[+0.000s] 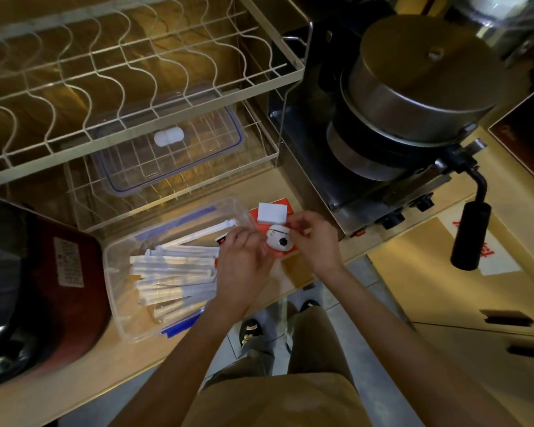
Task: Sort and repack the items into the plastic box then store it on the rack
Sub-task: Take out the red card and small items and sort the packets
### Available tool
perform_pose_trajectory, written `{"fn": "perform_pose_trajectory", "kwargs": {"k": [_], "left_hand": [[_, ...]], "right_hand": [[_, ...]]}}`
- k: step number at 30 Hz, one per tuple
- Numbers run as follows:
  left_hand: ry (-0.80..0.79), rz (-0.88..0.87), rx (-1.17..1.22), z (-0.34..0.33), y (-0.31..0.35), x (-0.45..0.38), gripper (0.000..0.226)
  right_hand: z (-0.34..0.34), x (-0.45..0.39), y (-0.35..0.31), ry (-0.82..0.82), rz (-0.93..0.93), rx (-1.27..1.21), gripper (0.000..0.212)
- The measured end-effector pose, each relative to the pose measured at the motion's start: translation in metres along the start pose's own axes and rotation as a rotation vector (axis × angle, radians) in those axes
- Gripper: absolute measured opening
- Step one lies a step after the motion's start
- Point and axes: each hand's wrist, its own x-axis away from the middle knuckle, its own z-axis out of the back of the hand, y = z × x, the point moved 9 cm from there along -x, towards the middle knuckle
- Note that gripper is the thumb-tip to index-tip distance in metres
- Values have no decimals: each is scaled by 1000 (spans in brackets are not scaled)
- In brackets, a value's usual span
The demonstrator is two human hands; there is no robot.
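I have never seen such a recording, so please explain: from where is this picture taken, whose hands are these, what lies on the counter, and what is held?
A camera worn on a person's head looks down at their own bare hands. The clear plastic box stands open on the counter, holding white wrapped sticks. Its lid lies on the wire rack. The left hand and right hand meet over a small white case on an orange card. What the fingers pinch is too small to tell.

Lidless clear plastic box (117,266) of white sticks (173,272)
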Motion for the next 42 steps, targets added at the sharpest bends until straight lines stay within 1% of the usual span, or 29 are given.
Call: {"fn": "perform_pose_trajectory", "kwargs": {"k": [2, 4, 6, 8, 10, 12, 16, 18, 20, 22, 24, 28, 36, 40, 42], "left_hand": [[29, 57, 162, 20, -12, 6, 14], [94, 156, 294, 39, -33, 12, 13], [144, 244, 341, 52, -59, 18, 14], [147, 307, 363, 57, -83, 25, 14], [128, 357, 364, 58, -103, 31, 20], [73, 361, 289, 55, -116, 35, 31], [-179, 290, 17, 28, -132, 42, 67], [-285, 271, -76, 14, -135, 45, 78], [-364, 261, -137, 3, -138, 45, 84], [-428, 252, -180, -5, -139, 42, 88], [-475, 238, -211, -11, -140, 38, 90], [-525, 208, -261, -21, -141, 37, 87], [-411, 252, -186, -7, -148, 35, 72], [-327, 274, -163, 3, -151, 28, 51], [-273, 268, -148, 7, -147, 20, 38]], "right_hand": [[1, 3, -20, 25, 75, -56, 19], [-5, 6, -42, -6, 162, -90, 17], [-21, 9, -60, -83, 238, -57, 14], [-44, 13, -71, -184, 278, -29, 15], [-67, 19, -77, -277, 288, 5, 17], [-90, 24, -80, -365, 288, 61, 22], [-131, 19, -68, -491, 260, 375, 41], [-147, 13, -56, -525, 218, 484, 50], [-157, 10, -45, -540, 210, 586, 55], [-163, 8, -38, -523, 211, 668, 55], [-163, 5, -35, -459, 220, 704, 49], [-158, 2, -36, -398, 209, 663, 32], [-139, 7, -49, -363, 195, 475, 23], [-117, 8, -64, -224, 250, 405, 18], [-105, 10, -69, -175, 237, 336, 16]]}}
